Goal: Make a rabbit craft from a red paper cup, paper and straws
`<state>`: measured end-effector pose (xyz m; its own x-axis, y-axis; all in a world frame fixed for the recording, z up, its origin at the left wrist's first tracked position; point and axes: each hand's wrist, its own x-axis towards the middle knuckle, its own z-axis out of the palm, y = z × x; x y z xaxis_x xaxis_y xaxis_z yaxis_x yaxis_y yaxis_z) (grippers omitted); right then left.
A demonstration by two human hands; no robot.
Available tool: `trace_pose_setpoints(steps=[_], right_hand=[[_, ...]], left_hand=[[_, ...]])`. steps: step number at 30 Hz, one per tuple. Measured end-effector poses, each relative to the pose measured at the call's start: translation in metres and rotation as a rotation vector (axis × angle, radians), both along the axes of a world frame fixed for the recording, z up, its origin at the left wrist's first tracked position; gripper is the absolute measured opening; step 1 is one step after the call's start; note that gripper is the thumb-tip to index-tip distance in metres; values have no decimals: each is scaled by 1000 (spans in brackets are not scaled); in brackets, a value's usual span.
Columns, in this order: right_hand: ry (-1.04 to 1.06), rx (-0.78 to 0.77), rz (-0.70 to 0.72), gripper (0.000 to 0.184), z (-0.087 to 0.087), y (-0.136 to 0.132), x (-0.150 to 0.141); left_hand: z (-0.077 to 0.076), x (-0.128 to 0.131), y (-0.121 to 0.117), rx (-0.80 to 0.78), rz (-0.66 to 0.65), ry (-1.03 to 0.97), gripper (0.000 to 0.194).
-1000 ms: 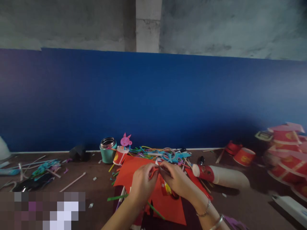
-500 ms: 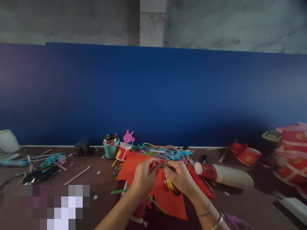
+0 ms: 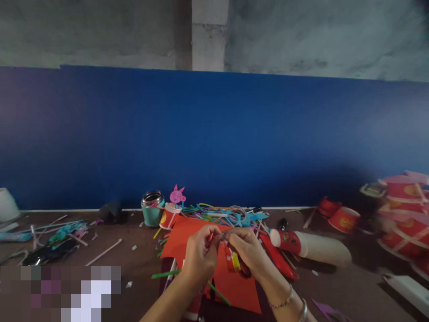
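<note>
scarcely moved since the earlier frame, left hand (image 3: 202, 254) and right hand (image 3: 247, 249) near-meet above the flat orange-red paper sheet (image 3: 238, 293), neither nearer; fingers curled pinchwise, grip too small to tell.

An open teal jar (image 3: 153, 216) stands before a blue panel (image 3: 214, 134).

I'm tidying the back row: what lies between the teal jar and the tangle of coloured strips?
The head view shows a red-and-white cup there, with a pink cutout figure showing above its rim.
</note>
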<state>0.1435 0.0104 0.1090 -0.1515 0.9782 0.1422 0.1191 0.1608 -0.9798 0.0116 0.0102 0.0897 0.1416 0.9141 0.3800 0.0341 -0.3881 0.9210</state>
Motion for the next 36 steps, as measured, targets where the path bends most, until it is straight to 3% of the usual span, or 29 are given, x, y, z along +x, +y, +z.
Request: trace_pose_setpoints(steps=[2,4,7,9,12,15,17,19,23,28,33,36], right_hand=[[34,-55,-37,29,-4,5,1],[-80,-4,-133,31,-9,12,8],[-642,188,-315,33,-19,23,25],[-1027,140,-371,30,-28,28,37],[-1176,64,-406,23,-37,30,46],[-1039,113,-387,20,-34,29,41],[-668,154,-257,21,-27,27,31],[-291,77,-140,24,-19,25,20],[43,-1,-77,27,-9,18,6],[26,105,-51,23,-4,12,6],[-228,316,-251,15,-1,9,10],[-218,303,-210,18,-1,8,10]], left_hand=[[5,0,0,-34,-2,-119,18],[11,-2,2,-116,14,-248,21],[16,-7,9,-252,28,-280,24],[15,-10,14,-317,7,-244,27],[8,-11,19,-367,-46,-248,32],[3,-10,20,-371,-96,-285,38],[3,-9,19,-381,-98,-289,41],[6,-8,18,-399,-88,-283,44],[10,-7,16,-420,-105,-279,43],[4,-6,18,-379,-90,-173,37],[-4,-12,22,-134,101,121,35],[-4,-14,22,-74,107,215,35]])
